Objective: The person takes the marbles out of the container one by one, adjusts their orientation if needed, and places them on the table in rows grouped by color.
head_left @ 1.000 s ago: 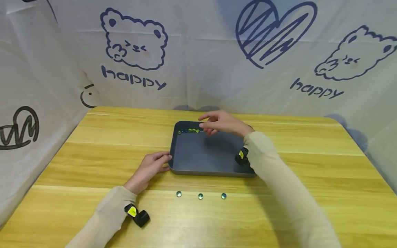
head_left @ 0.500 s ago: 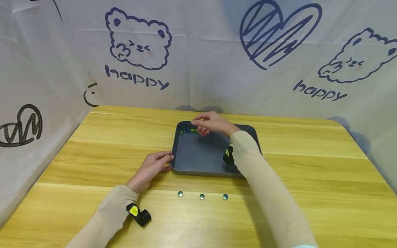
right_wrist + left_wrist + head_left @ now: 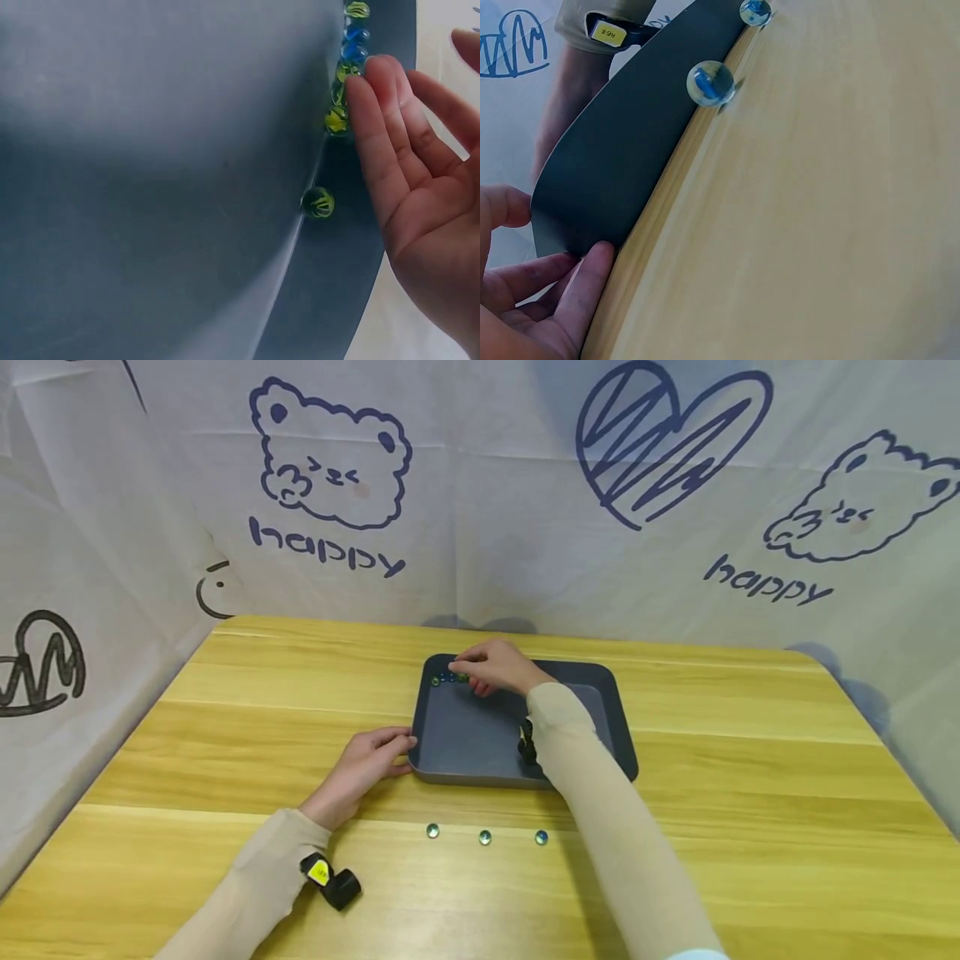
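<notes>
A dark grey tray [image 3: 480, 735] lies on the table. My left hand [image 3: 367, 764] grips its near left corner, and in the left wrist view the thumb [image 3: 508, 206] is at the rim, with fingers against the outer wall. Over the tray's far left part is my right hand [image 3: 497, 668]. The right wrist view shows its fingers [image 3: 373, 124] extended beside a row of glass marbles, several yellow-green [image 3: 337, 120] and blue [image 3: 355, 52], along the far wall. One yellow-green marble [image 3: 318, 202] sits apart from that row.
Three glass marbles lie spaced out on the wooden table [image 3: 225, 710] before the tray: a left one [image 3: 432, 831], a middle one [image 3: 485, 837] and a bluish right one [image 3: 542, 837]. A white cloth [image 3: 495, 560] with drawings hangs behind the table.
My right hand has moved left along the tray's far side and come lower, close to the marble row. The left hand stays at the tray's corner.
</notes>
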